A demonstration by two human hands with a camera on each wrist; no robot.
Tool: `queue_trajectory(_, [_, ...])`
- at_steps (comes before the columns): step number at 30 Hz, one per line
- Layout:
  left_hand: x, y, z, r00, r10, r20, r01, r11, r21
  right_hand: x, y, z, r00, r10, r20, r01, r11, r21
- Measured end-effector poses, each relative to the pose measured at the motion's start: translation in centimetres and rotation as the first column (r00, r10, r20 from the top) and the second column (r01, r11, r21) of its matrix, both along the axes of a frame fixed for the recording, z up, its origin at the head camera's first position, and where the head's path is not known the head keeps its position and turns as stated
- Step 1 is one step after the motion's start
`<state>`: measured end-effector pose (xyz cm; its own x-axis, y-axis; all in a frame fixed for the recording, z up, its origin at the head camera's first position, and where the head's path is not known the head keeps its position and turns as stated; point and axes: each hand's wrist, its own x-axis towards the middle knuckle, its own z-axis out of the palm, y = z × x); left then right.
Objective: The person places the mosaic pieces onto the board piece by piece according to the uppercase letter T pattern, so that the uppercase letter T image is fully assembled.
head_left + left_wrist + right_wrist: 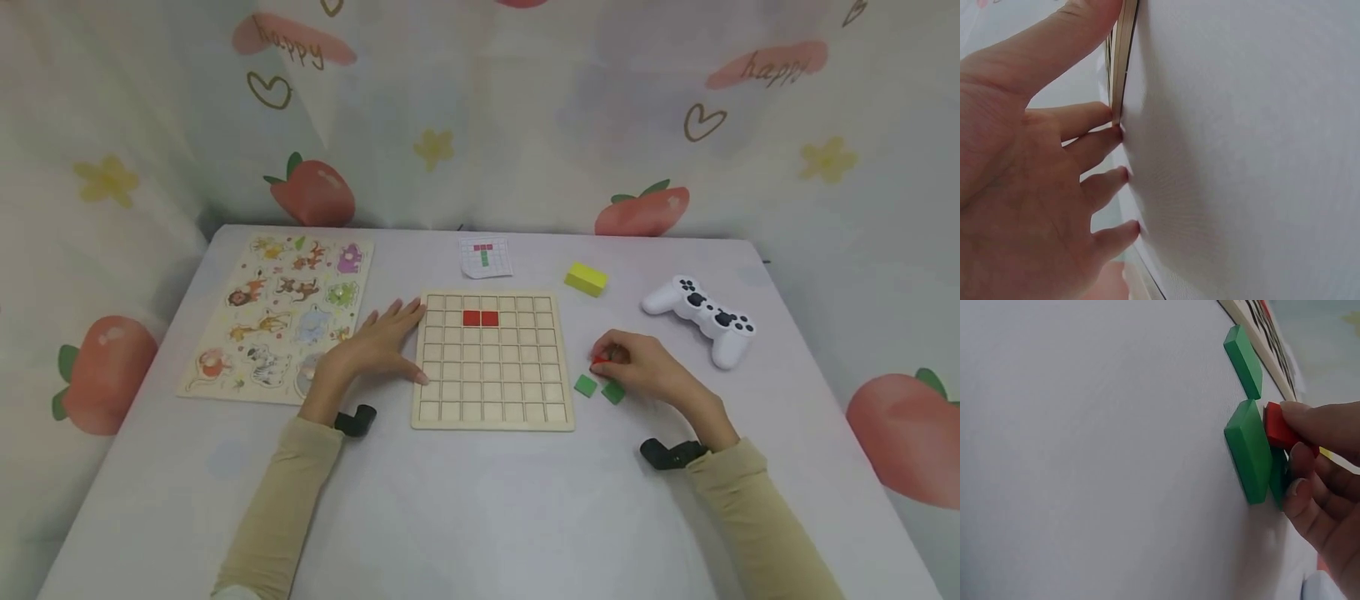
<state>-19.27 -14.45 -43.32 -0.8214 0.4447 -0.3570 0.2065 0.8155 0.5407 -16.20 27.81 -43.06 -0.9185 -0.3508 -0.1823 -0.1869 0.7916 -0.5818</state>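
A square wooden grid board (491,372) lies flat on the table, with two red square tiles (480,318) side by side in one of its upper rows. My left hand (375,343) rests at the board's left edge, fingers spread and thumb on the rim; in the left wrist view the fingertips (1124,175) touch the table. To the right of the board, my right hand (641,364) pinches another red tile (1279,430) between thumb and fingers. Close under it lie green tiles (1249,456), one partly hidden behind the fingers in the right wrist view.
Behind the board lies a small pattern card (486,258) printed with red and green squares. A yellow block (586,279) and a white game controller (705,318) are at the back right. An animal puzzle board (281,325) lies on the left. A printed curtain (525,125) hangs behind.
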Motion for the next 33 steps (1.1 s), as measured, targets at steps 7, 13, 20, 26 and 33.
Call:
queue_trajectory(7, [0.2,-0.1,0.2,1.000,-0.003,-0.002,0.003,1.000,0.000,-0.6,-0.5,-0.1,0.999,-0.008,-0.039,0.006,0.999,-0.033])
queue_trajectory(13, [0.2,-0.2,0.1,1.000,0.001,-0.009,-0.001,1.000,0.000,-1.4,-1.4,0.0,1.000,-0.019,0.006,0.020,0.990,-0.139])
queue_trajectory(20, [0.2,0.0,-0.1,1.000,0.001,-0.005,-0.001,1.000,0.006,-2.0,-2.9,1.1,0.997,-0.046,0.069,0.062,0.964,-0.258])
queue_trajectory(26, [0.1,0.0,0.1,1.000,0.012,0.003,-0.012,1.000,-0.007,-3.3,-4.2,0.7,0.994,-0.043,0.100,0.075,0.936,-0.344])
queue_trajectory(33, [0.0,0.0,-0.1,1.000,0.003,0.003,-0.003,1.000,-0.004,-4.8,-5.3,0.1,0.985,-0.074,0.156,0.129,0.916,-0.379])
